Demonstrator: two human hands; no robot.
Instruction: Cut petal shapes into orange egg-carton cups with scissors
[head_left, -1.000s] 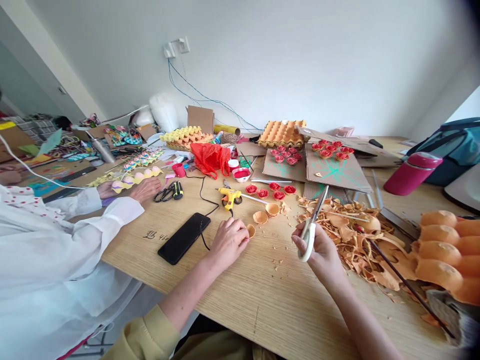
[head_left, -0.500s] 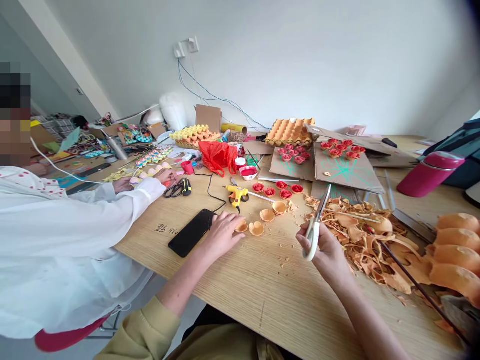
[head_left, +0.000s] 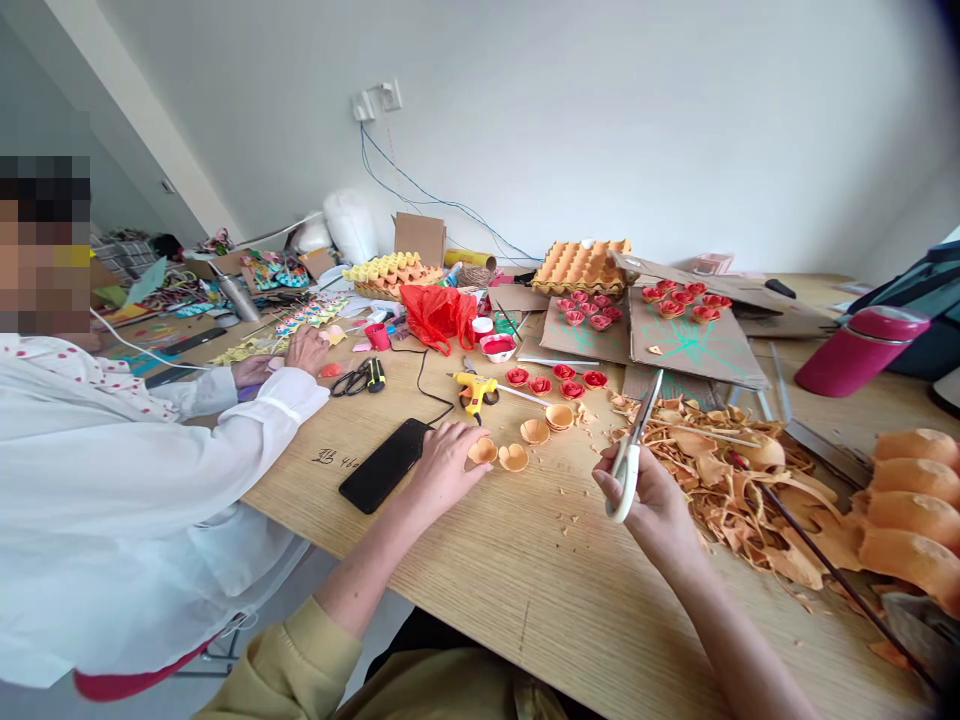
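Observation:
White-handled scissors are in my right hand, blades together and pointing up and away above the table. My left hand lies low over the tabletop, fingers and thumb apart around the near side of a small orange paper cup; whether they touch it I cannot tell. Beside that cup is a petal-edged orange cup. Behind them sit another cup and a small stack of cups. A black phone lies just left of my left hand.
A yellow glue gun and several red paper roses lie beyond the cups. Orange scraps heap up on the right, beside an egg carton piece. At left, a co-worker's hand handles craft pieces. A pink bottle stands far right.
My left hand has shifted very slightly, and more of the orange cup beside it shows. The co-worker's hands have moved left. My right hand with the scissors has stayed put.

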